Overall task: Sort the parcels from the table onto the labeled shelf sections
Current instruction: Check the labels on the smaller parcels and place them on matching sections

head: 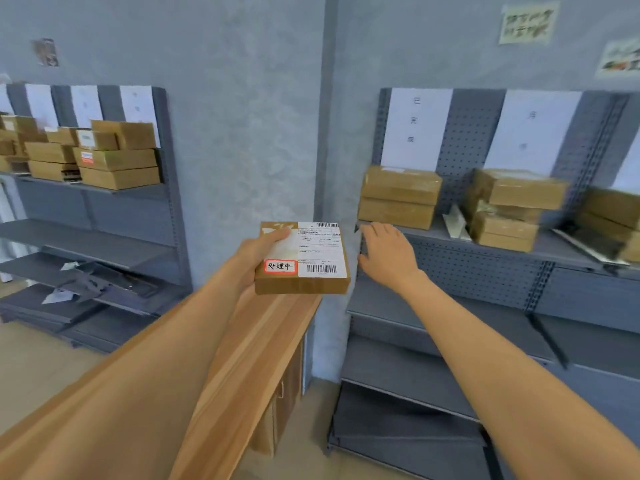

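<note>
My left hand (258,252) grips flat brown cardboard parcel (302,259) label-up for reading red-framed sticker (280,266); right hand (386,252) open, empty

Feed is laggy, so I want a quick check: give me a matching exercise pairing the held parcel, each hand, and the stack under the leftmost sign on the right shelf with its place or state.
Column one:
1. parcel
2. right hand
3. left hand
4. two-box stack

Column two:
A. open, empty, near the right shelf's edge
B. resting on the right shelf's top level
C. grip closed on a box
D. held up, red-bordered sticker facing the camera

Pairs: 1-D, 2-A, 3-C, 4-B
</note>
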